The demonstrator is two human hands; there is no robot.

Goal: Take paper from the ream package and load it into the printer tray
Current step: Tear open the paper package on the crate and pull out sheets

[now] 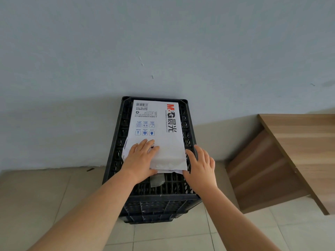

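A white ream package (159, 127) with red and black lettering lies flat on top of an upturned black plastic crate (159, 201) against the wall. Its near end is torn open, and white sheet edges show at the near left and under the flap. My left hand (140, 160) rests flat on the package's near left corner, fingers spread. My right hand (200, 168) touches the package's near right edge, fingers apart and slightly curled. No printer or tray is in view.
A wooden desk (308, 142) stands at the right, its side panel reaching the tiled floor (54, 196). A pale blue wall (163, 51) rises behind the crate. A scrap of clear wrapping (157, 180) lies on the crate near the package's open end.
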